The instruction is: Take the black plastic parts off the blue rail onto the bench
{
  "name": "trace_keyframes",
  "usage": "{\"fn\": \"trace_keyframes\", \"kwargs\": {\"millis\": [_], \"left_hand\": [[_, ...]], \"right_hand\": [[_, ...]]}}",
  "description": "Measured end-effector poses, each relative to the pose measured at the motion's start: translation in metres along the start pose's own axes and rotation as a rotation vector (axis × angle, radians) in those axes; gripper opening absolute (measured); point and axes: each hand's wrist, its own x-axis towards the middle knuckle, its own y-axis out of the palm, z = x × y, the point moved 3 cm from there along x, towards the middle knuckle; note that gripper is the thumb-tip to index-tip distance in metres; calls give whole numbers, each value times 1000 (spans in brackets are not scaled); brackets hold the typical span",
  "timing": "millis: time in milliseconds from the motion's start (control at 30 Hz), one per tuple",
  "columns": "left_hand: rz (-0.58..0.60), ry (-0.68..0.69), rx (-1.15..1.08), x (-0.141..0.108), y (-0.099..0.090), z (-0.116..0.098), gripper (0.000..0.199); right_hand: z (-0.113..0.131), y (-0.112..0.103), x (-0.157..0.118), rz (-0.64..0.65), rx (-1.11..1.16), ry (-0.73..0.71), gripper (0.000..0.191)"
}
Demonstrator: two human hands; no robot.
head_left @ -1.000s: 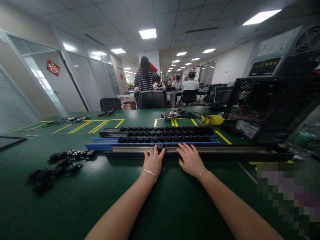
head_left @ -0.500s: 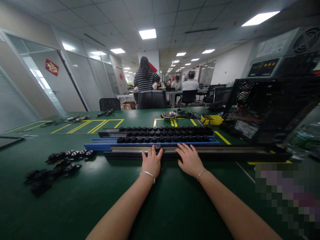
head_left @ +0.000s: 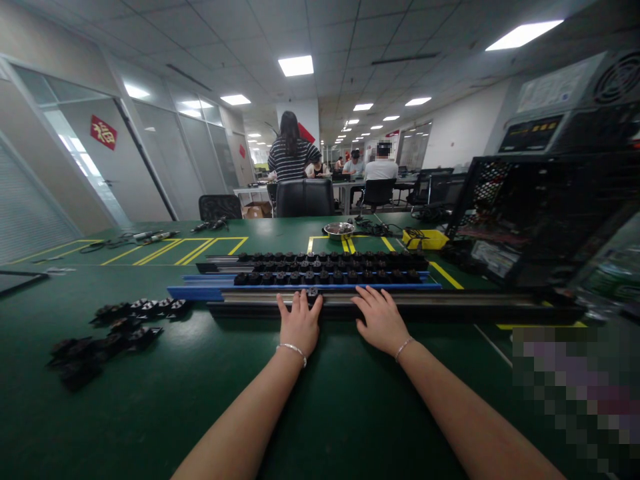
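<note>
A long black rail point(head_left: 465, 306) with a metallic channel lies across the green table. On its left half, my left hand point(head_left: 300, 327) rests with fingers apart, its index finger and thumb beside a small black part point(head_left: 313, 292) in the channel. My right hand point(head_left: 383, 321) lies on the rail further right, fingers spread, holding nothing. Just behind is a blue rail point(head_left: 195, 293), and a row of black parts point(head_left: 325, 277) stands behind it. Another row of black parts point(head_left: 280, 257) is further back.
Loose black parts point(head_left: 113, 343) lie at the left. Farther back are a metal bowl point(head_left: 339, 231), cables and a yellow tray point(head_left: 425, 239). An open computer case point(head_left: 540, 213) stands at the right. People are in the background beyond chairs.
My left hand has shifted slightly left along the rail, and the small black part has moved left with it. My right hand has stayed in place.
</note>
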Motion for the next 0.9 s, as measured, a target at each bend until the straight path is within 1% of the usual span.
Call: {"fn": "trace_keyframes", "kwargs": {"millis": [100,267,367,567,733,900], "left_hand": [[-13,-2,5,0,0,0,53],[7,-50,12,-1,0,4,53],[-2,-65,20,-2,0,7,53],[-43,-75,-20,-3,2,10,64],[-51,-87,-47,-3,3,11,59],[-62,-105,-53,-3,2,13,59]], "right_hand": [[0,0,0,-4,3,-4,41],[0,0,0,3,6,-7,41],[0,0,0,1,1,-6,41],[-1,0,0,0,-1,-5,41],[-1,1,0,1,3,0,41],[-1,1,0,6,7,3,41]]}}
